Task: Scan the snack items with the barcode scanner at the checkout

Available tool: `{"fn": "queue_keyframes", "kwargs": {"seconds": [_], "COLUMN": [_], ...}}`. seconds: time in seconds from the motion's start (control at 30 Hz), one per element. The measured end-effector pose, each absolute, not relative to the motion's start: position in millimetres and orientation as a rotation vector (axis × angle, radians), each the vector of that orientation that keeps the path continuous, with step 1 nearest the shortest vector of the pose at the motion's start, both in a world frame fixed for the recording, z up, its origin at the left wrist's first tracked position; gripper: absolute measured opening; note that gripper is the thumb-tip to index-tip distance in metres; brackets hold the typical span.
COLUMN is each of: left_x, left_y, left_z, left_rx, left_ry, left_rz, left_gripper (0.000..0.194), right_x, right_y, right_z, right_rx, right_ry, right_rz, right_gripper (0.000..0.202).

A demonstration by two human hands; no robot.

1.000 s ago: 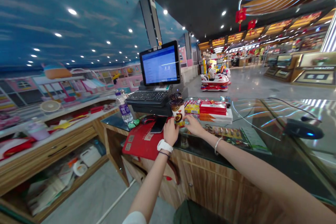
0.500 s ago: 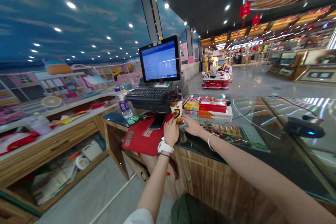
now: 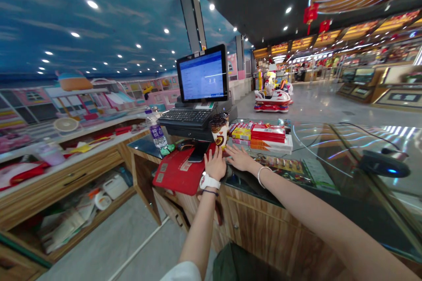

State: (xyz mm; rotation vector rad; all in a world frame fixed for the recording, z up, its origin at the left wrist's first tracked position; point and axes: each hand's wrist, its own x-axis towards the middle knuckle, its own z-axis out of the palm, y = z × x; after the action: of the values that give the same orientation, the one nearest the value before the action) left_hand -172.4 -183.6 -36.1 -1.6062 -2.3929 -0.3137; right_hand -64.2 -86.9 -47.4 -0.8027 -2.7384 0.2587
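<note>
My left hand (image 3: 215, 165) rests with fingers spread at the right edge of a red mat (image 3: 176, 173). My right hand (image 3: 239, 158) lies beside it on the dark glass counter (image 3: 235, 178), fingers stretched out and apart. Just beyond both hands stands a patterned drink cup (image 3: 219, 134) with a dark top; neither hand is wrapped round it. A black phone (image 3: 198, 152) lies on the mat, left of the cup. Right of the cup are stacked red, yellow and white boxes (image 3: 268, 133). Nothing shows in either hand.
Behind the cup stand a monitor (image 3: 202, 74) and a black keyboard (image 3: 184, 115). A water bottle (image 3: 156, 131) is at the counter's left end. Flat colourful packets (image 3: 283, 164) lie right of my hand, and a black device with a blue light (image 3: 384, 166) sits farther right.
The fingers of my left hand have spread out more, and both hands lie flatter in front of the cup. The cup seems to tilt slightly to the left; the camera view has shifted a little.
</note>
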Motion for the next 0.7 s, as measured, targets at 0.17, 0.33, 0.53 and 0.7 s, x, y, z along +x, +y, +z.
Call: {"fn": "queue_keyframes", "kwargs": {"seconds": [0.17,0.33,0.53,0.7], "left_x": [-171,-171,-158,-122], "left_y": [-184,-188,-194,-189], "left_z": [-35,-32,-21,-8], "left_rx": [-1.596,-1.558,-1.667,-1.803], "left_ry": [-2.369,-2.308,-2.234,-2.075], "left_rz": [-0.356,-0.463,-0.494,-0.504], "left_gripper": [0.056,0.053,0.052,0.052], "right_x": [-62,-52,-15,37], "right_y": [-91,-97,-105,-105], "right_z": [-43,-38,-22,-6], "right_rx": [-0.805,-0.766,-0.610,-0.618], "right_ry": [-2.747,-2.696,-2.610,-2.523], "right_rz": [0.256,0.089,-0.264,-0.258], "right_gripper": [0.059,0.058,0.058,0.057]}}
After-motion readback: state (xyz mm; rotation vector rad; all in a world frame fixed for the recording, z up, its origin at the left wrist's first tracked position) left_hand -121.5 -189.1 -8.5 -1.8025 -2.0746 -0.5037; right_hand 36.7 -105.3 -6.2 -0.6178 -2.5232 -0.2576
